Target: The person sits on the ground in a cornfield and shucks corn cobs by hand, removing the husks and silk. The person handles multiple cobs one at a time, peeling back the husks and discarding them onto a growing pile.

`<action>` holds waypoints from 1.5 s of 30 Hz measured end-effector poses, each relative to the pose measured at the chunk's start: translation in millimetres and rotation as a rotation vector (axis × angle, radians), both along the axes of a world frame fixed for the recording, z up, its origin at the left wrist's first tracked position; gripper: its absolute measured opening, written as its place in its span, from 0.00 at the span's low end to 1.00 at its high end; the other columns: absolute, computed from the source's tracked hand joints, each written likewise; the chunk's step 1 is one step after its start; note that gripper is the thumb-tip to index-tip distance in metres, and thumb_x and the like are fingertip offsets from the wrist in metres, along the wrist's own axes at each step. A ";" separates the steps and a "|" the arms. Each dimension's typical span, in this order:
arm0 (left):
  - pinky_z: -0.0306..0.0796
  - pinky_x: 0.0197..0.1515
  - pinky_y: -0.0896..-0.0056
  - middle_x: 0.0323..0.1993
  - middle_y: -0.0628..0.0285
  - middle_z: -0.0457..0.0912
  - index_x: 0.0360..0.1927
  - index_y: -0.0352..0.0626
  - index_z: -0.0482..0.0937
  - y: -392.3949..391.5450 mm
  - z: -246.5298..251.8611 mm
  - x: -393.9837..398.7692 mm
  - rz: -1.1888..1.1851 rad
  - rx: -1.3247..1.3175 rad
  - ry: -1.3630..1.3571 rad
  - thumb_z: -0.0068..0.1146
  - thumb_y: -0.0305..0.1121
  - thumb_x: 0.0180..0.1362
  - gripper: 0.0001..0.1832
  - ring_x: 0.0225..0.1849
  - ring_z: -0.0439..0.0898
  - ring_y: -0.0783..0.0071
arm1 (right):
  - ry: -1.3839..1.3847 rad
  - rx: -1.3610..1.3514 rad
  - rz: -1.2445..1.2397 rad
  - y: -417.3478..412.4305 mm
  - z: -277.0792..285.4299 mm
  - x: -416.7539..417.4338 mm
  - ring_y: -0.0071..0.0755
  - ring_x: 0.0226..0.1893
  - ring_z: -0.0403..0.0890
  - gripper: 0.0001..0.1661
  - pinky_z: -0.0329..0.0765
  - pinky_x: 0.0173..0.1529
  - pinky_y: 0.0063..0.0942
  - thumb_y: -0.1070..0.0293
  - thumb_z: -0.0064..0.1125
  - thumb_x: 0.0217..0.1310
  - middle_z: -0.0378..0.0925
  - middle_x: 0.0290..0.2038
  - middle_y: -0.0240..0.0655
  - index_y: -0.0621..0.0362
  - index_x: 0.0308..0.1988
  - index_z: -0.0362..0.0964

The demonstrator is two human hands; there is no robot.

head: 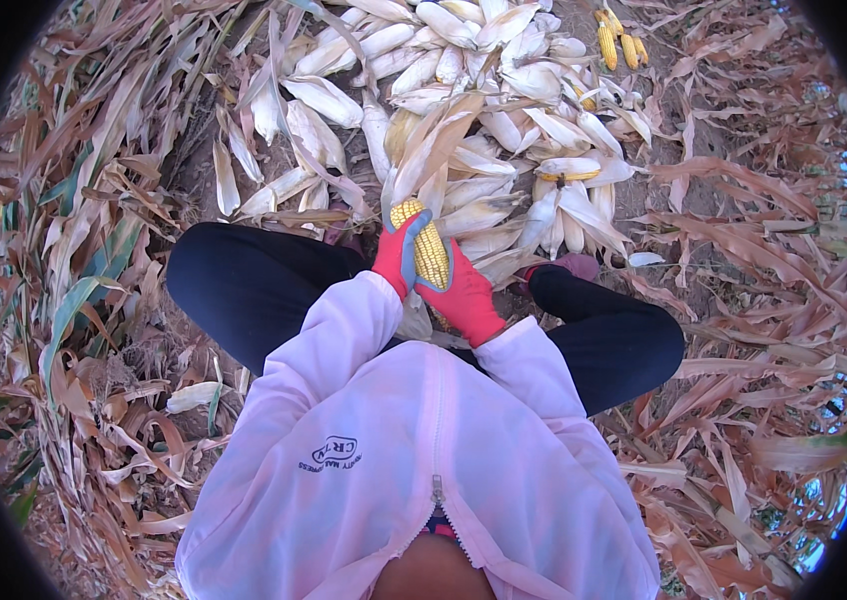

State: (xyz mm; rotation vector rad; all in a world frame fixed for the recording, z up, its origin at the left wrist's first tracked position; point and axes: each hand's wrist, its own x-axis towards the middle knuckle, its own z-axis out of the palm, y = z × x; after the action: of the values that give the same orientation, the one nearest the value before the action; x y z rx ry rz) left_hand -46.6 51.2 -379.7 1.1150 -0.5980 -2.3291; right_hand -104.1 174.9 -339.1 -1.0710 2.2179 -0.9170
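Note:
Between my legs I have a yellow ear of corn (pixel 431 253), its kernels bare along the upper side. My left hand (pixel 396 251), in a red and grey work glove, grips the ear near its far end, thumb across it. Around the near end closes my right hand (pixel 462 296), gloved the same way. Dry husk leaves (pixel 435 150) fan out just beyond the ear; whether they are still joined to it is hard to tell. Part of another yellow cob (pixel 441 321) shows below my right hand, mostly hidden.
A heap of pale husked corn ears (pixel 513 82) spreads over the soil ahead. Several bare yellow cobs (pixel 618 41) lie at the far right. Dry corn stalks and leaves (pixel 746 300) flank me on the right, with more stalks (pixel 86 225) on the left.

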 end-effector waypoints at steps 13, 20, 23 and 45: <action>0.77 0.39 0.68 0.33 0.60 0.79 0.46 0.43 0.73 8.0 2.6 0.4 -0.128 0.137 0.118 0.64 0.35 0.55 0.18 0.34 0.80 0.67 | -0.544 -0.193 0.005 9.5 -15.4 -0.5 0.37 0.55 0.73 0.53 0.70 0.57 0.31 0.61 0.70 0.47 0.68 0.57 0.42 0.61 0.66 0.48; 0.75 0.44 0.69 0.46 0.60 0.77 0.57 0.41 0.67 5.2 -7.3 -0.4 -0.296 -0.427 -0.030 0.68 0.25 0.46 0.33 0.42 0.79 0.71 | -0.388 -0.005 -0.055 14.7 -1.8 -42.7 0.35 0.41 0.80 0.40 0.75 0.47 0.29 0.60 0.68 0.50 0.78 0.44 0.43 0.59 0.60 0.61; 0.73 0.45 0.68 0.45 0.60 0.78 0.57 0.40 0.67 10.6 -8.4 2.0 -0.350 -0.559 -0.190 0.69 0.27 0.43 0.35 0.42 0.78 0.69 | -0.514 -0.280 -0.352 13.7 -1.3 -54.2 0.24 0.34 0.79 0.23 0.76 0.41 0.23 0.68 0.60 0.58 0.80 0.36 0.36 0.63 0.53 0.70; 0.69 0.55 0.64 0.50 0.52 0.78 0.59 0.43 0.68 20.2 -19.0 -0.5 -0.859 -0.937 -0.586 0.71 0.42 0.37 0.42 0.52 0.77 0.59 | -0.340 -0.480 -0.253 10.3 -8.7 -66.4 0.27 0.30 0.81 0.23 0.75 0.33 0.24 0.71 0.63 0.54 0.80 0.35 0.35 0.55 0.52 0.72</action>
State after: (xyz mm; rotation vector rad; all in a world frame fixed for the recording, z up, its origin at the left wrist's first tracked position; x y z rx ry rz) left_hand -47.0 71.4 -398.8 1.1261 -2.4465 -1.7457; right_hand -170.5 185.2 -347.8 -0.7548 1.9181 -1.6676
